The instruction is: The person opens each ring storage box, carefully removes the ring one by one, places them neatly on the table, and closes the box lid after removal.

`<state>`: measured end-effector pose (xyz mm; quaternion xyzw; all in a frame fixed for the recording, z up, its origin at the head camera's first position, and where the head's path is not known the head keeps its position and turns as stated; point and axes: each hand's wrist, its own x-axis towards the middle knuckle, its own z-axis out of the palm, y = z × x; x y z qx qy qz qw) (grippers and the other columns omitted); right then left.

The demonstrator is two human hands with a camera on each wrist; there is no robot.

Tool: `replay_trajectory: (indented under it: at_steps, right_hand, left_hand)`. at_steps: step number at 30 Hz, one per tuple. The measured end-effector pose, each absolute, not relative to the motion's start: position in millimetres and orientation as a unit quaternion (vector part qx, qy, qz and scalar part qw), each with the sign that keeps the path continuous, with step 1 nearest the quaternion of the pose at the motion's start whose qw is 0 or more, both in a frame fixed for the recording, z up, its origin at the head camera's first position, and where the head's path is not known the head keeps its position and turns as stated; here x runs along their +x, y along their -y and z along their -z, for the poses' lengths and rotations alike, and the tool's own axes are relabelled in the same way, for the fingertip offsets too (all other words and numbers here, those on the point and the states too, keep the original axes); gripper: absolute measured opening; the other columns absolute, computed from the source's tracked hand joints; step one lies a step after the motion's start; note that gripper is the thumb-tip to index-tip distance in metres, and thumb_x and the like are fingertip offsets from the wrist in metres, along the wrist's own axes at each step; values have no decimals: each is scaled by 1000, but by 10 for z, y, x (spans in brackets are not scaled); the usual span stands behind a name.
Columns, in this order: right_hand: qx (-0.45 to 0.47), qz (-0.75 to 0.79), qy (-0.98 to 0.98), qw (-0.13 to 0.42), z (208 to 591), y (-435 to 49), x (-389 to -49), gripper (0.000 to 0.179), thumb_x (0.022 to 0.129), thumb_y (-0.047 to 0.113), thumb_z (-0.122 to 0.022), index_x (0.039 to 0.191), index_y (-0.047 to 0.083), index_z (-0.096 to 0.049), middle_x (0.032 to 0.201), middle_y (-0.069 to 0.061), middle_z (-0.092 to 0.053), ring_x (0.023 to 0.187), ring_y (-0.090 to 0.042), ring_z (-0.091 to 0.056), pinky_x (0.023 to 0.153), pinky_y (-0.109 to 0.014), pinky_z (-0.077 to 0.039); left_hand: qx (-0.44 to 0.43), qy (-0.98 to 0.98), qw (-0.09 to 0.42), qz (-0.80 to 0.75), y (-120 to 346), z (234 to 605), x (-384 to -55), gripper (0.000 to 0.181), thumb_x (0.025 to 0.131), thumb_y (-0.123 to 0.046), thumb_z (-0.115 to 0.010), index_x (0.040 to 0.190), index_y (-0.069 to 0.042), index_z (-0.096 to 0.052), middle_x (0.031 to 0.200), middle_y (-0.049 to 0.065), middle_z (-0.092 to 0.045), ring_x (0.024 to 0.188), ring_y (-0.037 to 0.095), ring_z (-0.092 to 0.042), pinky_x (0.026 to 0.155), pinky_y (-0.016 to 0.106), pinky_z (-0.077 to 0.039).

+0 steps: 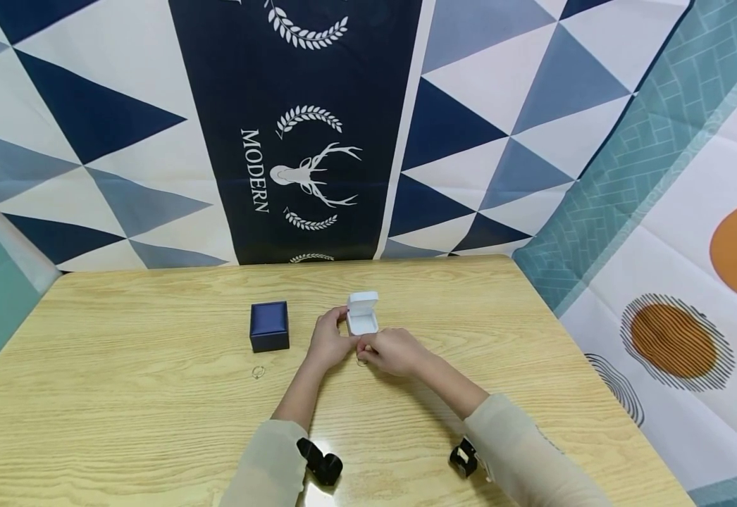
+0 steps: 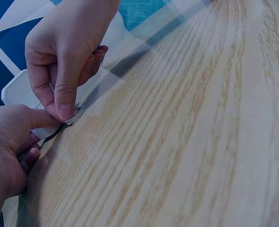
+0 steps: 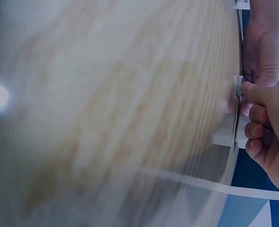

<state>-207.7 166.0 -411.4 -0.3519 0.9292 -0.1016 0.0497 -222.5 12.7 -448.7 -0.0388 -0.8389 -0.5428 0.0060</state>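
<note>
A small white ring box stands on the table with its lid raised. My left hand holds it from the left, fingers along its side and thumb across the front. Just before the box, my right hand pinches a ring between thumb and forefinger. The ring's textured silver band shows in the right wrist view, and part of it is covered by the fingertips. In the left wrist view, the left thumb reaches close to the right fingertips; whether it touches the ring I cannot tell.
A closed dark blue box stands left of the left hand. Another thin ring lies on the wooden table in front of it. Patterned cloth hangs behind the table's far edge. Black devices sit near both sleeves.
</note>
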Motion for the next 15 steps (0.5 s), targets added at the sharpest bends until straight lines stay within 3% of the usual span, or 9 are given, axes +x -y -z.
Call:
replay_trajectory:
  at_steps: [6,15]
  right_hand:
    - [-348,105,-930,49,4157,-1669,-2086,16,92,26,-58,95,14,-69,76,5,-69,53,0,-44,52,-19,-39]
    - [-346,111,-930,50,4191,-1675,-2089,16,92,26,-58,93,14,-68,70,7,-66,51,1,-41,49,-17,-35]
  left_hand:
    - [-39,837,5,545,-122,4486,-2227,58,74,-9,-76,126,3,-52,126,19,-56,121,32,-49,103,44,-43]
    - [-34,837,-3,547,-129,4478,-2226,60,74,-7,-76,128,3,-51,128,19,-54,123,32,-48,104,43,-42]
